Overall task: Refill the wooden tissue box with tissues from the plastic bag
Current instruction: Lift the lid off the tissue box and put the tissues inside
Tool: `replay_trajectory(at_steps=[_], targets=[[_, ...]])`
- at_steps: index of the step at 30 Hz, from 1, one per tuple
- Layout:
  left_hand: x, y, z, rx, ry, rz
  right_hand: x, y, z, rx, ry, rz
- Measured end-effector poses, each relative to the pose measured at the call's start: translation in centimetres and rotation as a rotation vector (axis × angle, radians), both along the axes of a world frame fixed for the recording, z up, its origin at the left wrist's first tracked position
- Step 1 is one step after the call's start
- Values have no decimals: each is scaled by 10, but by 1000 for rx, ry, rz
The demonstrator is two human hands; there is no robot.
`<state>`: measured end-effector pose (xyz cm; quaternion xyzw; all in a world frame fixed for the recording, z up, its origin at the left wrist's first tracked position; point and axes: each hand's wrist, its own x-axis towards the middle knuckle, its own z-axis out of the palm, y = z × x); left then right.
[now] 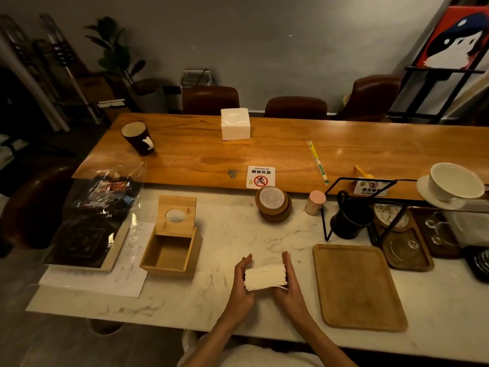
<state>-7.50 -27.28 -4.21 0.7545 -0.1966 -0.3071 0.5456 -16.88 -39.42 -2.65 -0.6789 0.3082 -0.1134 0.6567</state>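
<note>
Your left hand [242,280] and right hand [289,279] press a stack of tissues [265,277] between the palms, both grips closed on it, just above the marble bench [232,242] near its front edge. Wooden tissue box [169,254] sits open and empty toward the bench's left side, lid [176,215] tipped up at the back. Plastic bag [111,193] lies crumpled at the back left corner. Wooden tray [357,287] just right of your hands.
</note>
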Motion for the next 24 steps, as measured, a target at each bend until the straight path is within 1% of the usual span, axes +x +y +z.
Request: replay_trajectory(at_steps=[10,16,19,20,21,24], targets=[[-6,-3,8,-8,87,11,0,2,0,-12,14,-7],[-3,-1,3,32,28,-54,-1,3,1,-6,-12,6],[3,1,2,61,50,-113,-3,4,2,-55,-20,60],[5,3,2,69,62,-138,-4,2,3,-106,-16,100],[7,5,3,74,72,-162,-5,-1,4,-219,6,154],[13,8,7,74,88,-203,-3,-13,2,-940,209,403]])
